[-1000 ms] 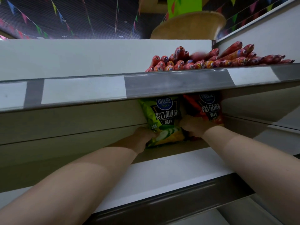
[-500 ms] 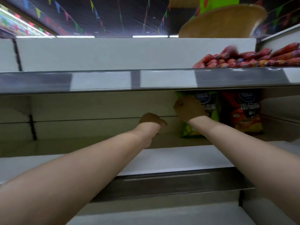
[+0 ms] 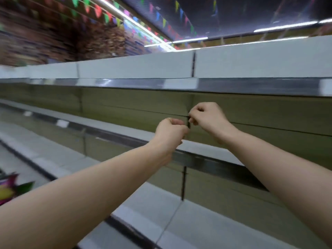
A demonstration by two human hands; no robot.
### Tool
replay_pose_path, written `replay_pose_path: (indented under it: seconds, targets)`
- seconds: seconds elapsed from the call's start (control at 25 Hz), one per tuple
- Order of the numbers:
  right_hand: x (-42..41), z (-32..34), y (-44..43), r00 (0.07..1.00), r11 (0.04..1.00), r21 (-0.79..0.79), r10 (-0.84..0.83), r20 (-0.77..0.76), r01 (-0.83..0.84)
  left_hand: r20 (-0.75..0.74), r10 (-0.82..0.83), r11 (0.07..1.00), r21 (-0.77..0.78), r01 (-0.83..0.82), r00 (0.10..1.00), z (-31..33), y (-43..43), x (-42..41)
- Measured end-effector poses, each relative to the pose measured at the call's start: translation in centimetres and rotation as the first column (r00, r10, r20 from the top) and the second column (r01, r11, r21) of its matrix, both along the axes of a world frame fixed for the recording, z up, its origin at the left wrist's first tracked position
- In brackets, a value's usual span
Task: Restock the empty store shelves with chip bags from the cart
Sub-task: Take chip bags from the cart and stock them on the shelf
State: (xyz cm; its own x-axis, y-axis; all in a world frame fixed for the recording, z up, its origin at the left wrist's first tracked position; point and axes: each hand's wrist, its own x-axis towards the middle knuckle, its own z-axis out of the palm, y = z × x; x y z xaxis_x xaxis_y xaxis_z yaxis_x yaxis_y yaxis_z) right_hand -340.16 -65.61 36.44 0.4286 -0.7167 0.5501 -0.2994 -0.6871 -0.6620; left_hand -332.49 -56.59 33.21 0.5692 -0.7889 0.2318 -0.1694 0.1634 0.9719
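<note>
Two bare arms reach out in front of a long run of store shelves point(image 3: 197, 229), their white decks and grey price rails bare along the stretch in view. The left hand point(image 3: 170, 131) is curled into a loose fist with nothing in it, a thin ring point(image 3: 168, 119) on one finger. The right hand point(image 3: 208, 119), just beside it and slightly higher, also has its fingers tucked in and grips nothing. Both hang in the air before the back panel of the middle shelf point(image 3: 115, 127), near a dark upright slot point(image 3: 188, 124). Brightly coloured bags point(image 3: 8, 189), blurred, show at the lower left edge, well apart from both hands. Coloured bunting point(image 3: 107, 17) and strip lights point(image 3: 190, 40) cross the dark ceiling.
</note>
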Motion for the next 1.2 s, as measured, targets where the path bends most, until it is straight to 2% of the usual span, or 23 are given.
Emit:
replay_pose_path:
  seconds: [0.2, 0.36, 0.48, 0.68, 0.92, 1.04, 1.2]
  targets:
    - [14.1, -2.1, 7.2, 0.946, 0.952, 0.115, 0.260, 0.195, -0.285, -0.033, 0.265, 0.964, -0.012, -0.265, 0.964, -2.1, 10.5, 13.6]
    - [23.5, -3.8, 13.4, 0.825, 0.838, 0.202, 0.403, 0.397, -0.507, -0.105, 0.443, 0.893, -0.040, -0.449, 0.890, -4.1, 18.4, 22.0]
    - [30.2, -5.8, 17.2, 0.757, 0.748, 0.263, 0.450, 0.474, -0.609, -0.165, 0.556, 0.819, -0.060, -0.571, 0.815, -5.4, 23.3, 27.3]
    - [40.1, -8.9, 21.7, 0.679, 0.609, 0.307, 0.604, 0.417, -0.731, -0.204, 0.716, 0.680, -0.013, -0.733, 0.668, -7.9, 28.8, 34.5]
    - [52.8, -12.6, 24.1, 0.586, 0.468, 0.367, 0.730, 0.352, -0.804, -0.240, 0.840, 0.518, 0.090, -0.851, 0.486, -11.8, 31.8, 44.2]
    - [60.0, -14.6, 24.1, 0.543, 0.418, 0.396, 0.788, 0.289, -0.818, -0.280, 0.873, 0.450, 0.144, -0.882, 0.399, -13.8, 31.4, 50.1]
    - [69.4, -16.3, 23.5, 0.504, 0.403, 0.410, 0.847, 0.173, -0.818, -0.310, 0.896, 0.392, 0.219, -0.894, 0.317, -15.9, 29.6, 57.5]
